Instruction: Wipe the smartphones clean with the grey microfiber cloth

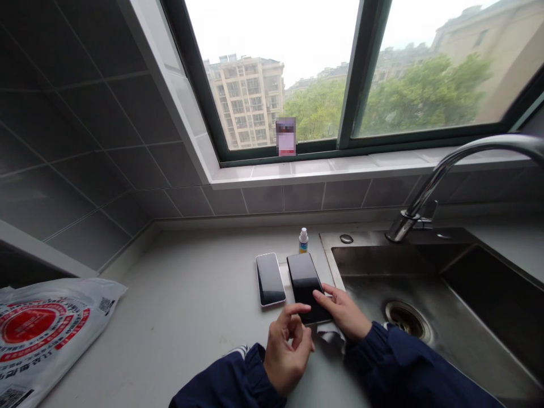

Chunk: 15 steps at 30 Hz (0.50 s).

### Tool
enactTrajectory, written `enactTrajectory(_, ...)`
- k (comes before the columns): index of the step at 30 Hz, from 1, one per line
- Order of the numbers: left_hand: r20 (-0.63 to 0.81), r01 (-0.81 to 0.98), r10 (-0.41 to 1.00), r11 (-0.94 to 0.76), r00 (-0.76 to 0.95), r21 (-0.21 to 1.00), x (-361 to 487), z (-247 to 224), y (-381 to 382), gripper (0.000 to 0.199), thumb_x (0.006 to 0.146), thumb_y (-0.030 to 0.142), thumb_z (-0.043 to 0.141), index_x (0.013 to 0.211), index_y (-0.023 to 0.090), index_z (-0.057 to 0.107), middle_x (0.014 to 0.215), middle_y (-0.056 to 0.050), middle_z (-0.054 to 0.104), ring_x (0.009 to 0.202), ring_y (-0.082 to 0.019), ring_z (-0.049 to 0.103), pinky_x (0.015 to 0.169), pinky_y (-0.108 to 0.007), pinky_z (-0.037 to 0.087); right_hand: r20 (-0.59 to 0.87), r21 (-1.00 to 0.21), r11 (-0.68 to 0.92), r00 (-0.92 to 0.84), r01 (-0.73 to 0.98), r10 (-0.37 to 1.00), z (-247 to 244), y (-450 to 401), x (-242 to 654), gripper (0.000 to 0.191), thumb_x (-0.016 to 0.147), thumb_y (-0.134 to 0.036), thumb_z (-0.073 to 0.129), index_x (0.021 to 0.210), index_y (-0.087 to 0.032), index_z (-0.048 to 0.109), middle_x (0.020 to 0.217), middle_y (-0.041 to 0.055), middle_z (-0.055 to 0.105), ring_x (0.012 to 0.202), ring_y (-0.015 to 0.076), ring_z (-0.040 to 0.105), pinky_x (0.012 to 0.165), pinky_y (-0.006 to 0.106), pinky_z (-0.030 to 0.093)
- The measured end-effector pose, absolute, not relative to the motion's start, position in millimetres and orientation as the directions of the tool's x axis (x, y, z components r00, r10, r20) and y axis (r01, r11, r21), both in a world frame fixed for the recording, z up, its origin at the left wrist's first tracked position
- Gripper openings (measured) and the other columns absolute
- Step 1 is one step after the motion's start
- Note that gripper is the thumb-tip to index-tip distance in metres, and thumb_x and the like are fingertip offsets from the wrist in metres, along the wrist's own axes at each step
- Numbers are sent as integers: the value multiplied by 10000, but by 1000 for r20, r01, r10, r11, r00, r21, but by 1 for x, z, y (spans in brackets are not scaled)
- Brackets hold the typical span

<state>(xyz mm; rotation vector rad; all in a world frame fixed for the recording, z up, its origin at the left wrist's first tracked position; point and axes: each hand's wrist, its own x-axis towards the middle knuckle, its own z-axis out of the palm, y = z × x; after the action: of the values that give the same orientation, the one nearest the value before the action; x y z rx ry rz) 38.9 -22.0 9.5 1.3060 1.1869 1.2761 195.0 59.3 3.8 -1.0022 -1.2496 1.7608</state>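
A black smartphone [304, 277] is tilted up off the counter, its dark screen facing me. My right hand [346, 314] grips its lower right edge, thumb on the screen side and fingers behind. Close to the phone's lower left corner is my left hand [289, 348], with the index finger stretched toward the screen and the other fingers loosely curled; nothing shows in it. Below the phone, beside my right wrist, hangs a grey piece of cloth [334, 333] with a wavy edge, partly hidden. A second smartphone [270, 279] with a pale frame lies face up to the left. Behind stands a small white-capped bottle [303, 241].
The pale countertop [191, 294] runs along the window wall. A steel sink [340, 266] with a chrome faucet [429, 181] is on the right. At the left edge lies a white printed plastic bag [55, 328]. A small pinkish item [287, 139] stands by the window frame.
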Motion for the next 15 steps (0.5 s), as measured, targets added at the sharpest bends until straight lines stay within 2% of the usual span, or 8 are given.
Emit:
enactTrajectory(2, 99, -9, 995, -99, -3, 995, 39, 10, -24, 274, 844, 320, 608, 1095, 212, 584, 510, 63, 487, 551, -130, 564, 613, -256, 454, -169, -965, -237, -422, -113, 891, 4, 65, 193, 530, 750, -616, 713, 977, -146, 625, 816, 60, 727, 779, 218, 709, 706, 317, 547)
enactTrajectory(4, 87, -13, 996, -87, 35, 996, 39, 10, -25, 197, 833, 257, 601, 1022, 199, 596, 658, -19, 684, 660, -160, 641, 670, -274, 470, -164, -968, -228, -425, -104, 890, 4, 70, 190, 531, 741, -617, 720, 969, -147, 625, 801, 54, 728, 809, 220, 707, 725, 314, 544)
enactTrajectory(5, 80, -17, 995, -79, 65, 997, 38, 10, -26, 161, 827, 226, 593, 984, 195, 597, 736, -50, 730, 684, -165, 656, 680, -276, 470, -163, -969, -226, -428, -101, 889, 3, 73, 187, 539, 740, -621, 716, 982, -147, 625, 803, 54, 730, 826, 223, 708, 746, 320, 543)
enactTrajectory(6, 76, -27, 992, -73, 96, 997, 37, 8, -26, 128, 823, 202, 582, 950, 191, 594, 750, -57, 743, 666, -164, 660, 667, -273, 467, -163, -969, -226, -433, -98, 887, 2, 74, 185, 554, 740, -627, 710, 998, -145, 625, 807, 55, 732, 836, 226, 710, 763, 330, 542)
enactTrajectory(9, 79, -39, 986, -74, 149, 996, 36, 4, -27, 64, 819, 163, 545, 872, 190, 570, 580, -15, 690, 501, -135, 600, 567, -252, 422, -166, -971, -223, -443, -81, 881, -1, 79, 176, 608, 735, -653, 690, 1046, -134, 621, 810, 64, 738, 833, 239, 720, 787, 359, 542)
enactTrajectory(11, 85, -13, 985, -84, 147, 996, 35, 2, -27, 59, 809, 143, 536, 837, 193, 552, 528, -1, 659, 455, -124, 562, 532, -244, 391, -164, -976, -208, -434, -56, 886, -3, 80, 172, 629, 726, -667, 685, 1050, -133, 619, 794, 63, 737, 811, 238, 723, 775, 359, 543)
enactTrajectory(15, 109, 23, 984, -113, 143, 993, 35, 1, -26, 125, 768, 83, 502, 802, 200, 529, 536, 6, 648, 464, -117, 559, 530, -238, 386, -155, -988, -147, -371, 52, 915, -8, 81, 170, 578, 722, -669, 678, 962, -146, 634, 657, 26, 700, 656, 208, 692, 633, 309, 527)
